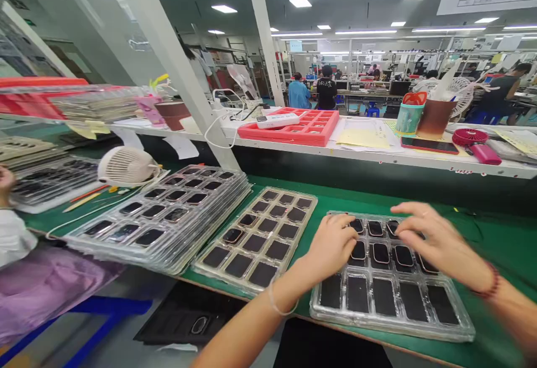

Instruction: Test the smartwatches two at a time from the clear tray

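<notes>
A clear plastic tray [390, 323] lies on the green mat before me. Its two far rows hold watch-like cases with dark screens and pinkish rims, such as one watch case [380, 253]; the near row shows only dark slots. My left hand [333, 245] is over the tray's left edge, fingers curled and close together beside the leftmost cases; anything in them is hidden. Above the right side hovers my right hand [436, 239], slightly blurred, its thumb and fingers spread apart with nothing visible between them.
Left of my tray lies a second tray [268, 267] with two watch cases among dark slots. Beyond it rise stacked filled trays [168, 228] and a white fan [128, 165]. A shelf [361, 156] carries a red tray [289, 133]. A co-worker's sleeve [14, 239] shows far left.
</notes>
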Available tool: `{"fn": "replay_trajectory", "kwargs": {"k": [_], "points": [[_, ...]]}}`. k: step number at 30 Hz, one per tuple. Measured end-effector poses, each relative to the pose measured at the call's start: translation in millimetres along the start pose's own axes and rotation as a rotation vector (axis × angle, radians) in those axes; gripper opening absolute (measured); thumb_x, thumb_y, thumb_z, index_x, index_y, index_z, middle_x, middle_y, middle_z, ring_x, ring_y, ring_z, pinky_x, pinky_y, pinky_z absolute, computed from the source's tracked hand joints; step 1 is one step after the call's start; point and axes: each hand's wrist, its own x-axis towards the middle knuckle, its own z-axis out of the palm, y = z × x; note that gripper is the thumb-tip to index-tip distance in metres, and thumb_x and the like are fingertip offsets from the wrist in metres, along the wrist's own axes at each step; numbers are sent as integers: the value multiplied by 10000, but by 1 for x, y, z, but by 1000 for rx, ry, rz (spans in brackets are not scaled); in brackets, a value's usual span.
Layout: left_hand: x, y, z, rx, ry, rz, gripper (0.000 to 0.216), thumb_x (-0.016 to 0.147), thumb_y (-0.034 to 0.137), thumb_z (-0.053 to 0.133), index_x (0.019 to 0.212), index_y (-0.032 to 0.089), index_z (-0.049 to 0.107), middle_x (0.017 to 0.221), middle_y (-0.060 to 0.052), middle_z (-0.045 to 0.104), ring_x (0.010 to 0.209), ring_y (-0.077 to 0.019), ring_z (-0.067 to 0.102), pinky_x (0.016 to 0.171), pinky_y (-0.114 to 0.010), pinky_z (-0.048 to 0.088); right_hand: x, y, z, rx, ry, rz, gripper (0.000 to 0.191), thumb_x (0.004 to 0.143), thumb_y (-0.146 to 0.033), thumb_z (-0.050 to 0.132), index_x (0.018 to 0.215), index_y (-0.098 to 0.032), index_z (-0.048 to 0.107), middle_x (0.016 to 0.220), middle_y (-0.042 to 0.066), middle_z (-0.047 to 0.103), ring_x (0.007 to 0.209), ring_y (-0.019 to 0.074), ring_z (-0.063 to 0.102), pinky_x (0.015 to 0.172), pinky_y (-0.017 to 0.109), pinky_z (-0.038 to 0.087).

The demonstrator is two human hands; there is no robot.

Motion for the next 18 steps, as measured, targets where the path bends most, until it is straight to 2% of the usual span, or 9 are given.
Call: {"fn": "replay_trajectory", "kwargs": {"k": [3,6,10,13,14,16,18], "points": [[10,-11,31,239,-120,-40,116,807,255,589,857,187,669,1309,-107,528,1275,-319,384,1066,-585,216,3,14,36,-166,-109,-79,134,850,-243,551,774,-194,650,1207,110,584,1205,315,441,1005,511,380],[13,-17,41,267,-172,-28,194,786,327,619,893,169,646,1344,-135,495,1307,-330,343,1075,-585,193,0,27,61,-233,-169,-70,98,831,-260,569,808,-186,627,1273,119,543,1251,324,400,1022,524,363],[9,-18,36,232,-237,-18,294,730,401,673,886,157,618,1391,-156,440,1329,-346,311,1081,-582,178,-4,26,64,-189,-209,-76,115,819,-286,579,859,-181,604,1420,126,396,1308,332,324,1052,548,306],[9,-16,37,73,-250,23,217,701,288,690,855,171,593,1346,-125,490,1304,-319,358,1079,-516,240,-1,19,57,-31,-257,-24,105,768,-241,610,842,-191,555,1404,125,404,1338,318,275,1057,527,305],[13,-15,38,-28,-236,12,165,717,234,657,855,179,585,1270,-106,552,1248,-291,430,1046,-468,309,1,18,55,56,-274,-6,110,748,-224,616,808,-199,528,1373,119,435,1334,309,283,1048,511,324],[24,-14,43,-273,-165,-84,119,755,177,574,874,190,577,1038,-64,649,1014,-220,585,882,-355,445,8,20,51,269,-289,40,135,743,-206,605,748,-211,470,1281,105,513,1284,288,367,1014,477,370],[42,-15,48,-554,-88,-250,134,778,180,529,904,179,574,819,-28,647,704,-145,603,671,-269,467,17,27,48,537,-251,146,178,779,-238,588,730,-213,418,1151,102,596,1135,261,519,933,439,444]]}}
